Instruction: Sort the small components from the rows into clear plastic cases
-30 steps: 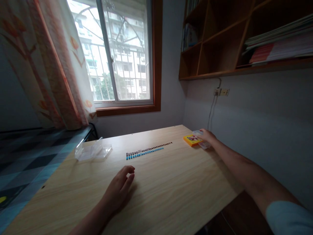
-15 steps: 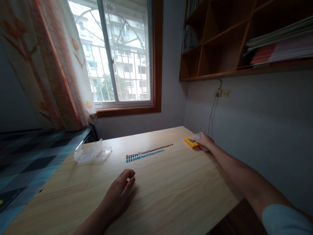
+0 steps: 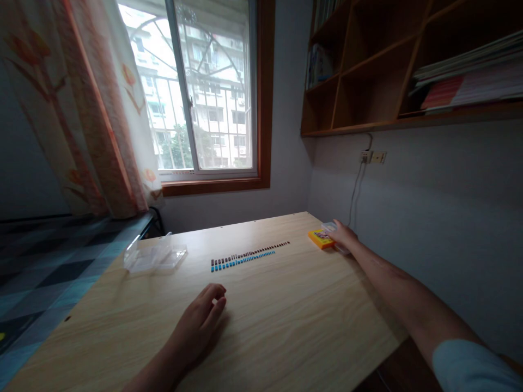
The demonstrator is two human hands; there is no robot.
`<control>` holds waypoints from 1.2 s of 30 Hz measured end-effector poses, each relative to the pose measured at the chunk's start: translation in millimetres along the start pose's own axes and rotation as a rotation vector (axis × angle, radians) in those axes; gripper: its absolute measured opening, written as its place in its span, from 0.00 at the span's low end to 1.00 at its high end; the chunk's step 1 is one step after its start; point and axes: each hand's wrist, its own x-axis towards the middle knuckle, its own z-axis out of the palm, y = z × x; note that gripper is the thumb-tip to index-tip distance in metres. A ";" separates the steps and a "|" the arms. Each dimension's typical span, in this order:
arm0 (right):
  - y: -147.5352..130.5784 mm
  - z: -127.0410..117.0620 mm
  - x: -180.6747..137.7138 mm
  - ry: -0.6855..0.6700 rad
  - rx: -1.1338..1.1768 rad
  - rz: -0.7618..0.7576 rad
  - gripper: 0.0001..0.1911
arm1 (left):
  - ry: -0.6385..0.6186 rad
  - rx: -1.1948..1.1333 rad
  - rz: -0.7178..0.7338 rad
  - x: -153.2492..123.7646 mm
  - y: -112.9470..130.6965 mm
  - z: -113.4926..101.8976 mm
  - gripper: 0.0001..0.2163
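Right hand (image 3: 345, 235) covering clear case (image 3: 329, 226), two o'clock; fingers' grip I can't tell. Left hand (image 3: 203, 313) resting empty, fingers apart. Brown row (image 3: 247, 253), blue row (image 3: 243, 261) lying separate, presumably avoiding mixing.

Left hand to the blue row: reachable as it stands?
Likely yes: the left hand is just on the near side of the blue row, only tabletop shows between them, and its curled fingers appear to hold nothing.
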 end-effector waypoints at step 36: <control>-60.4 15.1 -81.7 0.099 -0.240 -0.406 0.17 | -0.042 0.024 0.013 2.4 1.3 1.2 0.17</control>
